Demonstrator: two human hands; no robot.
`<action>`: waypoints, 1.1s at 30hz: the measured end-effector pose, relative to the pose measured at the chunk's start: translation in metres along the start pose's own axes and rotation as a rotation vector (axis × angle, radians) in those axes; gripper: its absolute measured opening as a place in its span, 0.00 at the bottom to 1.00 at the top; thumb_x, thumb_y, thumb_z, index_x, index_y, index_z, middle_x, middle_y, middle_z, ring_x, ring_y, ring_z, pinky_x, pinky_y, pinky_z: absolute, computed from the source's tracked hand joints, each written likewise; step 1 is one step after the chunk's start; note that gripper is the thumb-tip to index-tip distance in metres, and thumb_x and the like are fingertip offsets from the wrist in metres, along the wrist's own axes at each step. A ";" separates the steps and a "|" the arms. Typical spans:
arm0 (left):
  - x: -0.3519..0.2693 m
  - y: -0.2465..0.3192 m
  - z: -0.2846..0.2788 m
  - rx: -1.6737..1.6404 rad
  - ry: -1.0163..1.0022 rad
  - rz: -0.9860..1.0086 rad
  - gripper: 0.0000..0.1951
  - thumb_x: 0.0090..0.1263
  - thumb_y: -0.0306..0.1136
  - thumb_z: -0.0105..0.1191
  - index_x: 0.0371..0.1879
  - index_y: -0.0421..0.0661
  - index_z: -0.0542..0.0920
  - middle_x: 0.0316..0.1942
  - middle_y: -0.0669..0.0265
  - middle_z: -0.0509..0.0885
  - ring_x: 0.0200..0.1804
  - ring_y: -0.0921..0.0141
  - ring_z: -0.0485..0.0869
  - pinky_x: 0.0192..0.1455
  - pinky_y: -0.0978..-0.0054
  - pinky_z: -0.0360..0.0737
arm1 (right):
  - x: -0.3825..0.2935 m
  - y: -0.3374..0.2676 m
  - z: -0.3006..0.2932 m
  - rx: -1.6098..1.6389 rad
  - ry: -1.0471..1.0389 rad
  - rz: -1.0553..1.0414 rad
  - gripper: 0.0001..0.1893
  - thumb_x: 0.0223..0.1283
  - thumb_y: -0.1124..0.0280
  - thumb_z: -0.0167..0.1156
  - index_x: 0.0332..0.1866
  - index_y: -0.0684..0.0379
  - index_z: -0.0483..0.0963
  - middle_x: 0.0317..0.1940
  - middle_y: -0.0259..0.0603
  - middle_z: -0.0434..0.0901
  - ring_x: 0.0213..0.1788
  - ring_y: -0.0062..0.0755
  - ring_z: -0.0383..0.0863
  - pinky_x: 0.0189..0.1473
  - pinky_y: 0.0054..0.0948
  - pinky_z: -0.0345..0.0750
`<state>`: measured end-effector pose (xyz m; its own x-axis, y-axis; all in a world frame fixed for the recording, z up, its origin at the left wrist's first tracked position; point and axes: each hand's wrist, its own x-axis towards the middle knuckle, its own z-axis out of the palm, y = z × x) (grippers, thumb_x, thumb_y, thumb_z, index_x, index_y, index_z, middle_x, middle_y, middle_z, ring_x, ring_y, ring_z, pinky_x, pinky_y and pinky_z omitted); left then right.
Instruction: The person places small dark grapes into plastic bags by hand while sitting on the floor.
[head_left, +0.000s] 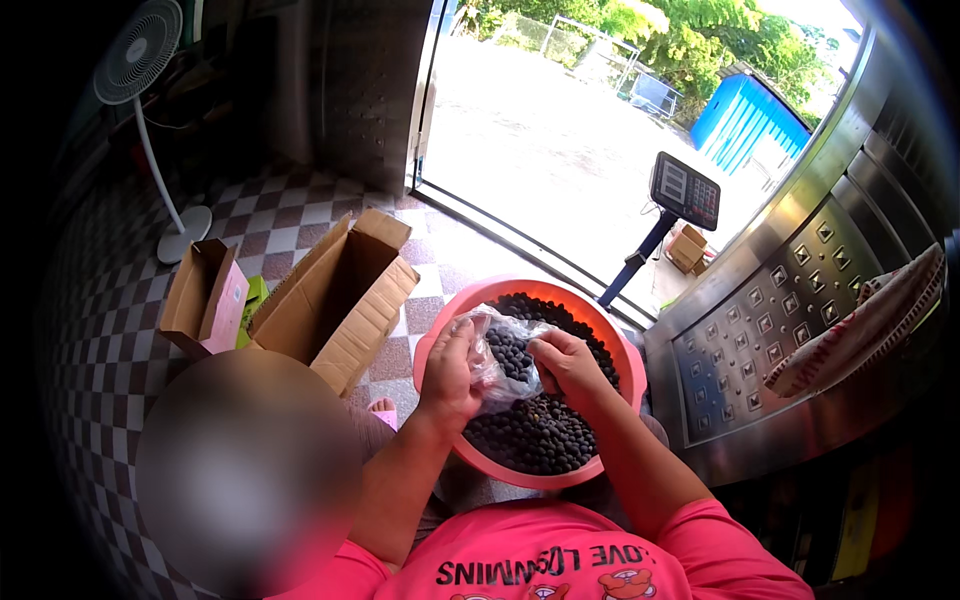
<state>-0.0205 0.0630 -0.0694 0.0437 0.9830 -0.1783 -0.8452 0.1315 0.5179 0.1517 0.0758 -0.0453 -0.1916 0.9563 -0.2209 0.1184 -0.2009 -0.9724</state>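
Observation:
A clear plastic bag (491, 379) is stretched between my two hands, over a pink plastic basin (442, 330). My left hand (452, 371) grips the bag's left side, fingers up along its rim. On the right, my right hand (566, 364) pinches the bag's edge between thumb and fingers. Small round dark fruits (544, 442) fill much of the basin, around and below the bag. Dark fruits show within the bag's opening; whether they lie inside it or are seen through the film I cannot tell.
Open cardboard boxes (364, 322) stand on the checkered floor to the left, near a white standing fan (150, 142). Beyond the basin, a scale display on a post (684, 191) stands by the open doorway. A metal door (757, 330) with a hanging cloth (855, 330) is at the right.

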 end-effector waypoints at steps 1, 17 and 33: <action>0.002 -0.002 -0.005 0.003 -0.019 -0.007 0.12 0.72 0.34 0.41 0.45 0.42 0.74 0.38 0.66 0.77 0.35 0.75 0.75 0.36 0.78 0.74 | 0.007 -0.005 0.009 -0.047 0.018 -0.030 0.07 0.62 0.68 0.55 0.36 0.61 0.72 0.16 0.29 0.68 0.12 0.16 0.63 0.14 0.18 0.59; 0.003 0.008 -0.003 -0.038 0.003 0.021 0.14 0.72 0.34 0.42 0.49 0.38 0.72 0.45 0.60 0.77 0.46 0.69 0.77 0.48 0.72 0.76 | 0.015 0.012 0.025 -0.293 -0.092 -0.416 0.10 0.59 0.78 0.54 0.46 0.65 0.75 0.39 0.35 0.79 0.42 0.20 0.76 0.48 0.20 0.72; -0.004 0.011 0.017 0.015 0.072 0.066 0.10 0.71 0.35 0.42 0.42 0.43 0.74 0.25 0.68 0.74 0.17 0.77 0.67 0.14 0.80 0.62 | -0.058 0.061 0.000 -1.031 0.054 -0.525 0.20 0.54 0.64 0.59 0.50 0.62 0.69 0.48 0.55 0.71 0.50 0.52 0.71 0.54 0.37 0.69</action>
<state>-0.0206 0.0623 -0.0489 -0.0510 0.9779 -0.2027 -0.8372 0.0688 0.5426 0.1695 0.0083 -0.0917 -0.4138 0.8836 0.2192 0.7798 0.4683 -0.4155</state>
